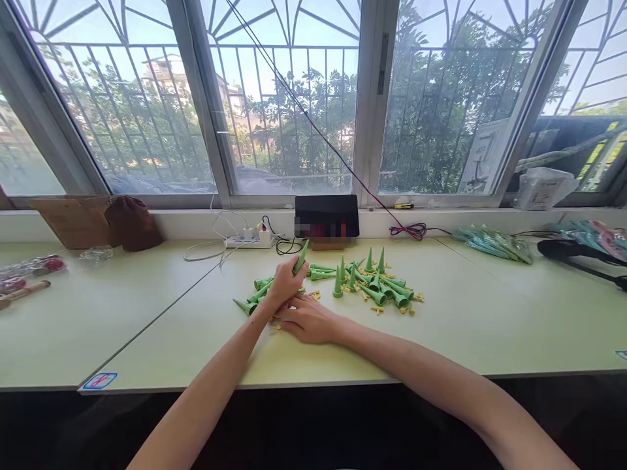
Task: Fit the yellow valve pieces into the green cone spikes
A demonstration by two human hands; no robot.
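Observation:
My left hand [283, 285] is closed around a green plastic cone [300, 257], its tip pointing up and away. My right hand [307, 320] rests low on the pale green table [441, 333] just in front of it, fingers reaching left over small yellow pieces [277, 321]; whether it holds one is hidden. A heap of green cones [377, 285] lies beyond and to the right, some upright, mixed with small yellow parts [409, 307]. A few more cones [255, 294] lie left of my left hand.
A dark screen [326, 216] stands at the window sill, with a white power strip [249, 241] and cables beside it. Bagged green items [492, 242] lie at the right, a brown pouch [132, 223] and cardboard at the left. A seam divides two tabletops.

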